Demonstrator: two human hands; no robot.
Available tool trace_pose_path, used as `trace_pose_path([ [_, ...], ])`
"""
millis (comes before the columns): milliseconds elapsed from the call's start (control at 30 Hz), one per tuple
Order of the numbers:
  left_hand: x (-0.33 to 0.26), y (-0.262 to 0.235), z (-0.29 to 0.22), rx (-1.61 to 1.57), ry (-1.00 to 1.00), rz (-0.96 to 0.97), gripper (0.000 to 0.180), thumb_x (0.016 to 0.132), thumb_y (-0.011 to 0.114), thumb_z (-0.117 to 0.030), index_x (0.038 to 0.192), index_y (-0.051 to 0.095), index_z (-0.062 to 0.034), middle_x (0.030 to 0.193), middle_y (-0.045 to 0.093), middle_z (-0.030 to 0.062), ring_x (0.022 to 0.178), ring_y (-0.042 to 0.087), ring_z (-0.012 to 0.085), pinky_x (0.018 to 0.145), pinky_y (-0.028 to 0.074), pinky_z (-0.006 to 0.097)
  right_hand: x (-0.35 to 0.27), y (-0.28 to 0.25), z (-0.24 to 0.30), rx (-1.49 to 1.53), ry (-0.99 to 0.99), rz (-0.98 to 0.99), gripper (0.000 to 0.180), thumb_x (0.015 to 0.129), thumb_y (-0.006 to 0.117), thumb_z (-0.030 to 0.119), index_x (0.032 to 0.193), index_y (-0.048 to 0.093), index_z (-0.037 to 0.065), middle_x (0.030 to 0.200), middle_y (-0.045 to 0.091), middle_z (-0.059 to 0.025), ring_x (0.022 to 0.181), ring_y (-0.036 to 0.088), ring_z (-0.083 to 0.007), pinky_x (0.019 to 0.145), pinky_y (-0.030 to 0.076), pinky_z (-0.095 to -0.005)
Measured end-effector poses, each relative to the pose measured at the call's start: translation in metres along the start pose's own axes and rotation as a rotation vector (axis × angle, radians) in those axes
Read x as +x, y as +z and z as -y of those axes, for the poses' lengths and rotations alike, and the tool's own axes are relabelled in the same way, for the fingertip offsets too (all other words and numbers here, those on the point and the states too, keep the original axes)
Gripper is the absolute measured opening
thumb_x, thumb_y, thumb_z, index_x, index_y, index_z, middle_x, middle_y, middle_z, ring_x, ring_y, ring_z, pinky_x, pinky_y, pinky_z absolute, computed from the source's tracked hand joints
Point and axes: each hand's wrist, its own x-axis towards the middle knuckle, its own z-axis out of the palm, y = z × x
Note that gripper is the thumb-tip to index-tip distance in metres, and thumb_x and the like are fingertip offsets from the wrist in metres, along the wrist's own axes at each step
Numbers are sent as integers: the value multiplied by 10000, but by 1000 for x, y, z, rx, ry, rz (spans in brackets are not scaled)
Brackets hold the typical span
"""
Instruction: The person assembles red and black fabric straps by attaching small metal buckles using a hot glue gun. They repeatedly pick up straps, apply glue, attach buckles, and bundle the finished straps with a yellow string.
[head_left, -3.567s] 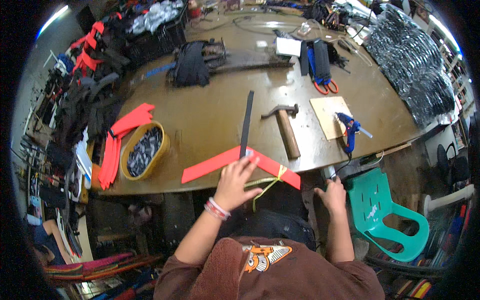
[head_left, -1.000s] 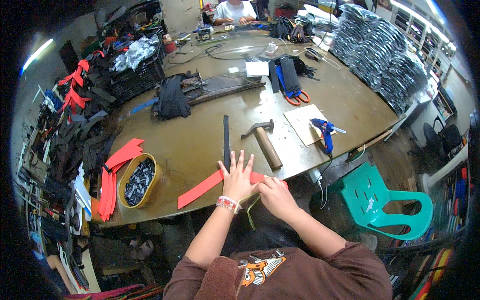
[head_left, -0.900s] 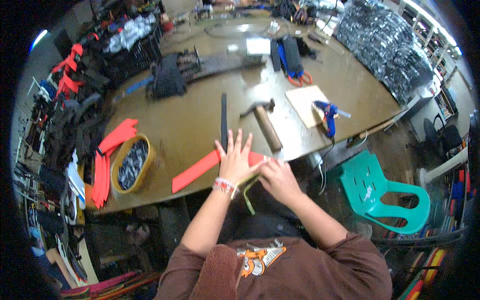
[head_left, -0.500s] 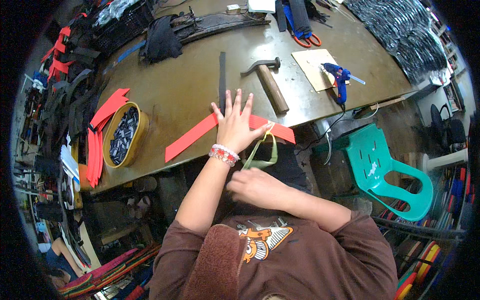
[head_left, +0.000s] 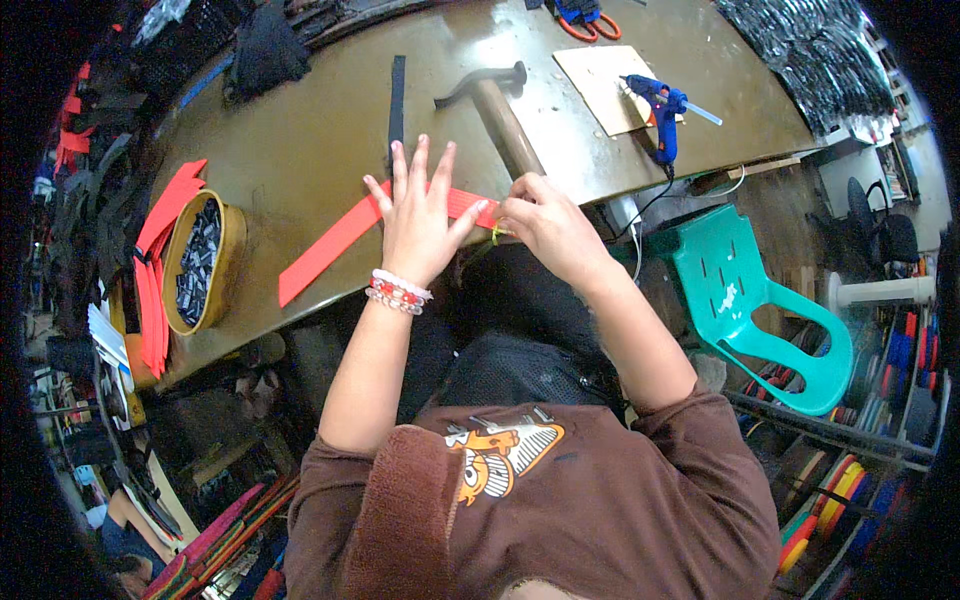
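My left hand (head_left: 418, 225) lies flat with fingers spread on the red strips (head_left: 330, 250) at the table's near edge. The strips form an angle; one arm runs toward the lower left, the other to the right. At their right end my right hand (head_left: 548, 222) is closed in a pinch, its fingertips close to my left thumb. A bit of yellow-green band (head_left: 497, 233) shows below those fingertips; the rest is hidden. A narrow black strip (head_left: 397, 100) extends away beyond my left fingers. Just past my right hand lies a hammer (head_left: 505, 125) with a wooden handle.
A yellow tub (head_left: 232, 250) of small black pieces stands left, beside more red strips (head_left: 152, 290). At right, a blue glue gun (head_left: 664, 115) rests by a pale board (head_left: 590, 85), its cord hanging over the edge. A green plastic chair (head_left: 715, 260) stands right of the table.
My right hand has moved from near my chest up to the right end of the red strips. The band's hanging loop is no longer visible. My left hand stays spread on the strips.
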Motion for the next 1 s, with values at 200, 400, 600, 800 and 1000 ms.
trace_pose_path([
  [200,1,-1,1,-34,-32,36,747,844,567,-544,1453,306,-198,1537,191,112,1427,82,367,1032,87,722,-17,-8,-30,370,-12,4,98,807,665,91,853,613,21,910,531,-102,864,562,-233,758,450,-315],
  [400,2,5,4,-21,-136,6,664,891,546,-454,1450,311,-184,1536,177,127,1427,74,370,1025,75,731,-72,-105,-44,1631,37,-704,166,905,577,108,1059,550,51,1015,586,-68,918,548,-180,824,439,-305],
  [600,-7,-44,-21,-730,18,-334,436,906,572,-225,1296,490,-48,1358,474,140,1322,371,323,1114,248,413,-86,-171,24,217,443,-375,83,826,658,58,905,635,48,874,649,-64,751,620,-181,659,495,-283],
  [800,-35,-108,-79,-1099,186,289,480,871,650,-202,1281,478,-21,1032,627,89,875,629,157,769,512,293,-32,-110,60,410,86,-132,170,762,722,45,928,683,48,817,654,-97,744,643,-159,652,509,-283],
  [1000,-20,-158,1,-882,272,413,195,918,583,-202,947,681,-36,933,553,59,899,560,166,836,457,301,6,-121,52,515,41,45,172,754,738,65,918,692,42,675,614,-45,583,572,-100,536,435,-237],
])
